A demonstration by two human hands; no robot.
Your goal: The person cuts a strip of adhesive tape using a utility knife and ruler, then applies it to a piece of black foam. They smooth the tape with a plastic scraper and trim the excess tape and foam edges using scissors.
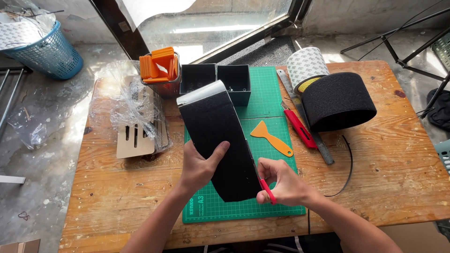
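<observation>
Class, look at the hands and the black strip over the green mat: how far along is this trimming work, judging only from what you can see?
Done: a thin black offcut already lies on the wooden table. In hand: the left hand holds the black strip while the right hand works a red-handled cutter along its right edge. Left: the cut appears unfinished.

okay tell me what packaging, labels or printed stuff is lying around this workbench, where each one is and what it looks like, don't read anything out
Clear plastic bag: left side of the table, crumpled, over flat tan pieces.
Green cutting mat: table centre, rectangular, white grid, white print near its lower left corner.
White patterned roll: back right, leaning behind the black roll, small grey repeated marks.
Loose plastic wrap: floor at left, clear, crumpled.
</observation>
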